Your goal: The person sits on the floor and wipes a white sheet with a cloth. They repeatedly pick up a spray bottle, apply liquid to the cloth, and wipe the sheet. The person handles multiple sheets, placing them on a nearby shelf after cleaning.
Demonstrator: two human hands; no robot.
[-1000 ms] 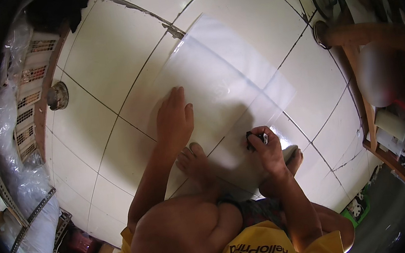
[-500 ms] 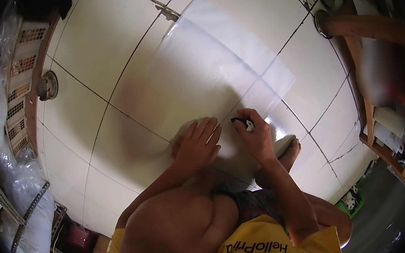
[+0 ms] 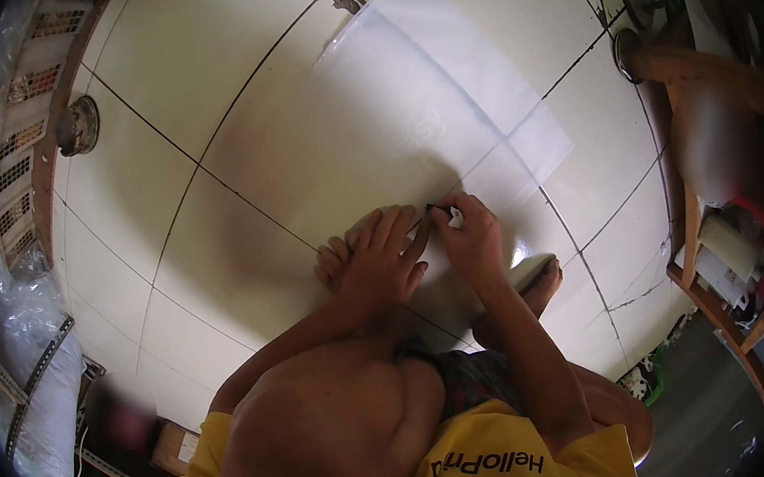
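A translucent, frosted plastic sheet or bag (image 3: 477,79) lies on the tiles in front of me, with faint pale print near its middle. My left hand (image 3: 382,255) rests palm down at its near end, fingers stretched and slightly apart. Just right of those fingertips, my right hand (image 3: 469,234) pinches a small dark-and-white thing (image 3: 438,208), too small to make out its kind. Its dark tip points toward the left hand, close to the sheet. My right foot (image 3: 543,285) shows beside the right wrist.
Pale floor tiles (image 3: 226,87) have dark joints and a chipped spot at the top. Left stand a slatted crate (image 3: 18,184), a round metal-like piece (image 3: 80,126) and clear plastic wrapping (image 3: 37,368). A wooden frame (image 3: 685,67) holding assorted items is at the right.
My right hand has moved left with the small thing, now close to the left fingertips. The left hand has shifted slightly upward. The whole view has tilted a little.
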